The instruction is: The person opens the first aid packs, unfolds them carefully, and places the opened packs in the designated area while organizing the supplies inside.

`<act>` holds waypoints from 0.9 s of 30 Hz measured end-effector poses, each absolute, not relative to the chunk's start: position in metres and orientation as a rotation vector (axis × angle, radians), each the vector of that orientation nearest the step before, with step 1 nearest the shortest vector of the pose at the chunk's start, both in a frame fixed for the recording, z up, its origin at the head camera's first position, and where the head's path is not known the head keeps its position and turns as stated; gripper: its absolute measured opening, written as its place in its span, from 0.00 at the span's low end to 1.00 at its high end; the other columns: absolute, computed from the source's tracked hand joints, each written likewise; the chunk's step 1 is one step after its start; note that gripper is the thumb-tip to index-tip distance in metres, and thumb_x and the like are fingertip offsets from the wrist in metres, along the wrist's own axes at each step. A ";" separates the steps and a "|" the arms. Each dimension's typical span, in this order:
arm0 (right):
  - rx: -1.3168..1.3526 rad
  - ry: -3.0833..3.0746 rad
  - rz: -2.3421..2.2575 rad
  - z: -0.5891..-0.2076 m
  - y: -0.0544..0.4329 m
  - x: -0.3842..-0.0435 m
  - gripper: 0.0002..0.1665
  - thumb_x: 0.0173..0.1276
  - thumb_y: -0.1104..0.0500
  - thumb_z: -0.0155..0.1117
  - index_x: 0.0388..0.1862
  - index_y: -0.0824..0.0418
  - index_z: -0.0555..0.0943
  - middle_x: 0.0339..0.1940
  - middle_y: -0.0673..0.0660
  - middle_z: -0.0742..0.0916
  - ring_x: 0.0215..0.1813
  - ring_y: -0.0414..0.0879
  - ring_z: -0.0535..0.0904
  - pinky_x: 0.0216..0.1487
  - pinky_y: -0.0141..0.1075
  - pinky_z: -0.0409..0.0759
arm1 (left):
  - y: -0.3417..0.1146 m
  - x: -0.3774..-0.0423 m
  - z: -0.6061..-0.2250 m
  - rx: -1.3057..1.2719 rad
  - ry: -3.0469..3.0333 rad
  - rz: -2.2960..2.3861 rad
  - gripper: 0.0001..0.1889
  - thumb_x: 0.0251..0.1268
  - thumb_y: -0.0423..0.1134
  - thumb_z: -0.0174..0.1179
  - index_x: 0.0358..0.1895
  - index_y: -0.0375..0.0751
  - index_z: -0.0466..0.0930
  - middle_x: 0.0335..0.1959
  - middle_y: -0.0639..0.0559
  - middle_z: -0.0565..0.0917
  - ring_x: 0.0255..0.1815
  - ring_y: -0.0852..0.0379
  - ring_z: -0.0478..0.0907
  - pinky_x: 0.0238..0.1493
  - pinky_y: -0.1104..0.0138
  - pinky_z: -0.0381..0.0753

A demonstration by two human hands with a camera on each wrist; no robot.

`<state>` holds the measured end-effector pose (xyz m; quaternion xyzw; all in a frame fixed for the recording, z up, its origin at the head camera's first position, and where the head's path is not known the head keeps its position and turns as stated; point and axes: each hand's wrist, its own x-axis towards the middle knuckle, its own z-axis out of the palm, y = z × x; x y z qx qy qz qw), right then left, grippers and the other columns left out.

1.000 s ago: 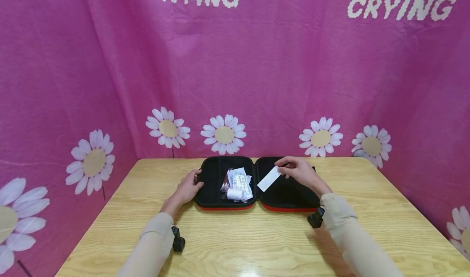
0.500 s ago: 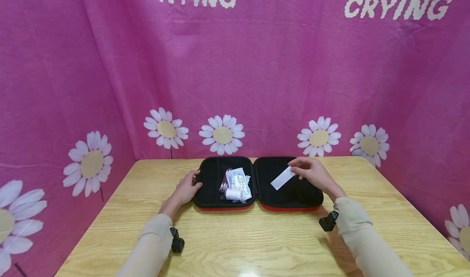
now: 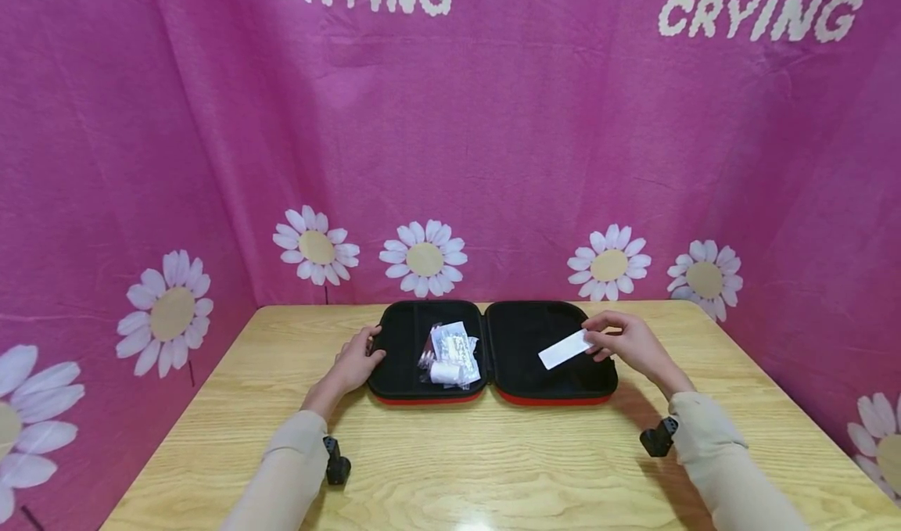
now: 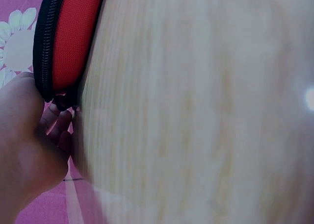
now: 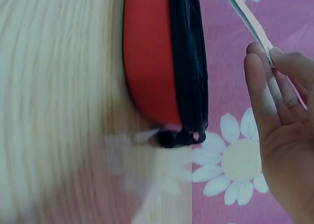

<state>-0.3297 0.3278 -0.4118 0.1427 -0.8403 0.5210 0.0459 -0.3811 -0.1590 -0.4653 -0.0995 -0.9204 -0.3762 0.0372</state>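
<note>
A zip case, black inside with a red outside, lies unfolded on the table. My left hand grips its left edge; in the left wrist view the thumb is at the zipped rim and the fingers curl at the corner. A long flat white packet is pinched at one end between the thumb and fingers of my right hand, above the right half of the case. In the left half lie a white roll, clear-wrapped packets and some small reddish things, hard to make out.
The case stands near the back of a light wooden table. Behind it hangs a pink curtain with white daisies. A zip pull hangs at the case's right corner.
My right hand has moved to the right with the white packet, from near the hinge toward the case's right edge. My left hand has kept its place at the left edge.
</note>
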 end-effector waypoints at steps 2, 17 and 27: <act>0.423 -2.566 1.588 -0.412 0.334 -0.327 0.23 0.69 0.59 0.66 0.56 0.75 0.77 0.48 0.73 0.84 0.36 0.47 0.88 0.39 0.45 0.87 | -0.158 -0.381 -0.464 -0.307 -2.826 -1.154 0.27 0.71 0.38 0.56 0.71 0.38 0.64 0.55 0.35 0.75 0.58 0.38 0.68 0.61 0.42 0.61; 0.232 -2.654 1.511 -0.420 0.365 -0.316 0.21 0.70 0.62 0.64 0.54 0.77 0.77 0.41 0.67 0.86 0.33 0.48 0.87 0.39 0.47 0.87 | -0.159 -0.380 -0.464 -0.310 -2.819 -1.164 0.27 0.71 0.38 0.56 0.72 0.38 0.64 0.57 0.33 0.75 0.59 0.37 0.68 0.61 0.42 0.60; 0.209 -2.737 1.427 -0.424 0.365 -0.313 0.14 0.69 0.67 0.62 0.48 0.77 0.79 0.38 0.65 0.83 0.31 0.49 0.86 0.36 0.44 0.87 | -0.159 -0.380 -0.464 -0.309 -2.823 -1.167 0.28 0.71 0.38 0.56 0.72 0.38 0.64 0.57 0.34 0.75 0.59 0.38 0.68 0.61 0.42 0.61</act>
